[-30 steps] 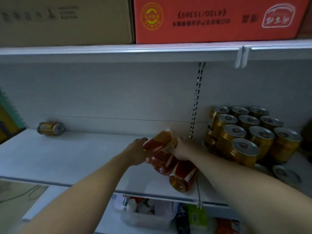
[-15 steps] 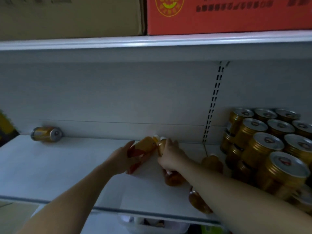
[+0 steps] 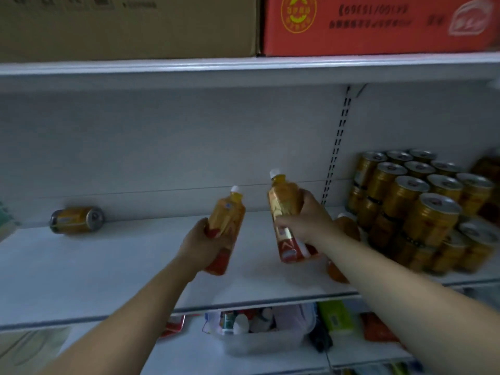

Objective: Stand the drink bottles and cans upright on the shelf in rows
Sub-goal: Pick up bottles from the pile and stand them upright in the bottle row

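The left hand is closed around the lower body of a bottle of orange drink, just below the centre of the frame. This bottle is held clear of the shelf, tilted slightly to the right, with its white cap uppermost. The right hand is wrapped around the middle of a second bottle, right of centre, with thumb and fingers closed on the label. The second bottle is held near upright, with its top leaning slightly left, and its base is raised above the shelf surface. The two bottles are held apart, with a gap between them.

A third bottle is seen lying on the shelf just behind the right forearm and is partly hidden by it. At the right of the frame, a block of gold cans is stacked upright in rows, two tiers high, near the slotted upright of the back panel. At the left of the frame, a single can lies on its side against the back panel, well apart from the hands.

Between the single can and the hands, the shelf surface is bare. The front edge of the shelf runs across the lower part of the frame. Above, a brown carton and a red carton are seated on the upper shelf.
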